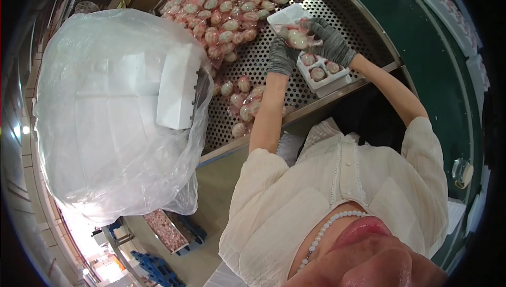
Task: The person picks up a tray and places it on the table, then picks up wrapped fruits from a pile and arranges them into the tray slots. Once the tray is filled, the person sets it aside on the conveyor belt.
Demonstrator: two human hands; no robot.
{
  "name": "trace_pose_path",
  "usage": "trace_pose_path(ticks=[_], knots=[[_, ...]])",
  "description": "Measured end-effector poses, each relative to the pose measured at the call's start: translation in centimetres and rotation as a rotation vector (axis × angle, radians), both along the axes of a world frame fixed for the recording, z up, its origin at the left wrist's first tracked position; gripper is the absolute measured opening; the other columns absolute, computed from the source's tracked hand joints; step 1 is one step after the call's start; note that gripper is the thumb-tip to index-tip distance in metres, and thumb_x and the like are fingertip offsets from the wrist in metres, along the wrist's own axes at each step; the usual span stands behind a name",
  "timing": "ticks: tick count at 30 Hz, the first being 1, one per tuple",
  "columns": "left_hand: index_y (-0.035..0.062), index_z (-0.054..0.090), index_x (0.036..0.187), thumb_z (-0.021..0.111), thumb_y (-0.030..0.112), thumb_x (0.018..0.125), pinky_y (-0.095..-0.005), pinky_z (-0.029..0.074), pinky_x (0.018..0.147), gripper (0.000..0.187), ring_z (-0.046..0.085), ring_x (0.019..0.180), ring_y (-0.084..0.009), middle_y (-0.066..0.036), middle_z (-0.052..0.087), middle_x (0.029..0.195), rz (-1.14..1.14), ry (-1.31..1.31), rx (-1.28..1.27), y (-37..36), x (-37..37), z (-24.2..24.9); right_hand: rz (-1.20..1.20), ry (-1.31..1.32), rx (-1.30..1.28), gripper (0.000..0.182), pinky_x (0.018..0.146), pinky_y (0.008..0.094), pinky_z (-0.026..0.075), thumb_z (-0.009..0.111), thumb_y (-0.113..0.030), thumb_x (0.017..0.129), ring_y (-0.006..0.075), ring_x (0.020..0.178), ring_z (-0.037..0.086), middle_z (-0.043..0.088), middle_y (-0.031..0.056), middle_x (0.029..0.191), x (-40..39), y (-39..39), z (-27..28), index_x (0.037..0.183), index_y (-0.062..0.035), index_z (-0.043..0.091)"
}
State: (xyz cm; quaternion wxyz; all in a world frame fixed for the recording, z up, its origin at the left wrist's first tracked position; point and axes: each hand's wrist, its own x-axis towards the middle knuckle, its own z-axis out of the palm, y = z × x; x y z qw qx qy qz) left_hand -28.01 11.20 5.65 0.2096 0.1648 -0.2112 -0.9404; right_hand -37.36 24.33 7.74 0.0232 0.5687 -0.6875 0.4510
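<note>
My left hand [281, 56] and my right hand [332, 43], both in grey knit gloves, are closed round a pale egg in clear, red-printed wrap [298, 40]. They hold it above a white foam tray [331, 83] with moulded cups. Several wrapped eggs [318, 73] sit in the cups at the tray's near end. At its far end, pale cups [289, 14] show beyond my fingers. The middle of the tray is hidden beneath my hands. Some fingertips are hidden behind the egg and its wrapping.
A large heap of wrapped eggs [226, 7] covers the back of the perforated metal table [240, 65]; more lie at its front left. A clear plastic bag [105, 144] of white foam trays stands left. At right runs a green conveyor belt [421, 57] with filled trays alongside.
</note>
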Motion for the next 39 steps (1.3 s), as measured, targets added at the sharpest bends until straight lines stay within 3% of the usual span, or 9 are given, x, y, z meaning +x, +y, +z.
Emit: trace_pose_path(ticks=[10,14,16,18,23,26,27,34,39], knots=[[0.0076,0.054,0.091,0.056,0.018,0.077,-0.0282,0.047,0.051,0.018,0.052,0.068,-0.0132,-0.003,0.054,0.083,0.068,-0.454,-0.549,0.4,-1.6,-3.7,0.021,0.076,-0.105,0.053,0.07,0.0268,0.045,0.07,-0.02,0.062,0.016,0.075,0.052,0.05,0.0077,0.096,0.7,0.7,-1.2,0.108,-0.0062,0.048],[0.0066,0.056,0.086,0.055,0.017,0.078,-0.0246,0.044,0.049,0.014,0.05,0.068,-0.0089,-0.001,0.054,0.077,0.165,-0.377,-0.861,-1.7,-4.0,1.1,0.01,-0.612,-0.105,0.044,0.066,0.0199,0.043,0.068,-0.019,0.066,0.0068,0.071,0.048,0.057,0.0036,0.085,-2.4,-2.1,-0.8,0.105,-0.0049,0.051],[0.0028,0.058,0.084,0.053,0.016,0.078,-0.0268,0.045,0.056,0.015,0.05,0.07,-0.0108,-0.004,0.056,0.078,0.201,-0.401,-0.704,-4.2,-7.1,-1.1,-0.152,-0.564,0.069,0.045,0.067,0.0226,0.044,0.068,-0.023,0.066,0.0087,0.074,0.052,0.058,0.0055,0.084,-5.1,-3.6,-0.4,0.104,-0.0052,0.052],[-0.0025,0.058,0.083,0.055,0.018,0.074,-0.0312,0.044,0.064,0.023,0.057,0.07,-0.0213,-0.013,0.06,0.082,0.317,-0.557,-1.367,-6.3,-8.9,-3.0,-0.21,-0.503,0.203,0.045,0.069,0.0239,0.044,0.068,-0.023,0.066,0.0102,0.076,0.053,0.058,0.0056,0.086,-6.9,-5.1,-0.2,0.104,-0.0055,0.051],[0.0082,0.061,0.083,0.052,0.018,0.069,-0.0348,0.043,0.07,0.019,0.054,0.08,-0.0289,-0.014,0.058,0.084,0.166,-0.879,-1.772,-7.3,-10.4,-3.6,-0.318,-0.353,0.485,0.047,0.074,0.0304,0.044,0.067,-0.03,0.064,0.02,0.081,0.056,0.059,0.0107,0.089,-9.1,-7.1,-1.1,0.1,-0.0033,0.053],[0.0015,0.058,0.088,0.05,0.019,0.073,-0.0364,0.043,0.073,0.024,0.054,0.082,-0.0295,-0.016,0.058,0.083,-0.048,-0.743,-1.642,-10.0,-13.1,-9.5,-0.253,-0.097,0.492,0.05,0.076,0.0325,0.043,0.064,-0.035,0.065,0.0237,0.085,0.055,0.057,0.0123,0.093,-9.8,-7.3,-1.6,0.102,-0.003,0.052],[0.0036,0.058,0.089,0.048,0.014,0.073,-0.0372,0.043,0.073,0.022,0.054,0.081,-0.0287,-0.015,0.057,0.08,0.143,-0.898,-2.101,-7.0,-10.4,-4.6,-0.235,-0.056,0.547,0.046,0.074,0.0345,0.043,0.063,-0.033,0.065,0.0262,0.083,0.055,0.057,0.014,0.091,-10.0,-7.7,-1.5,0.099,-0.0032,0.052],[0.0019,0.053,0.094,0.048,0.01,0.07,-0.0383,0.041,0.075,0.026,0.05,0.085,-0.0297,-0.018,0.053,0.089,0.003,-0.756,-2.201,-7.1,-9.0,-5.4,-0.149,0.289,0.672,0.033,0.064,0.0369,0.045,0.062,-0.031,0.064,0.029,0.07,0.056,0.057,0.0144,0.074,-10.1,-9.7,1.1,0.084,-0.0051,0.058],[0.0011,0.052,0.094,0.046,0.005,0.067,-0.0394,0.039,0.074,0.027,0.049,0.08,-0.0318,-0.019,0.051,0.084,0.392,-0.679,-2.035,-5.4,-7.5,-4.5,-0.093,0.511,0.916,0.026,0.058,0.0361,0.045,0.055,-0.025,0.067,0.0264,0.061,0.056,0.058,0.0158,0.07,-11.1,-13.5,-1.5,0.075,-0.0001,0.058]])
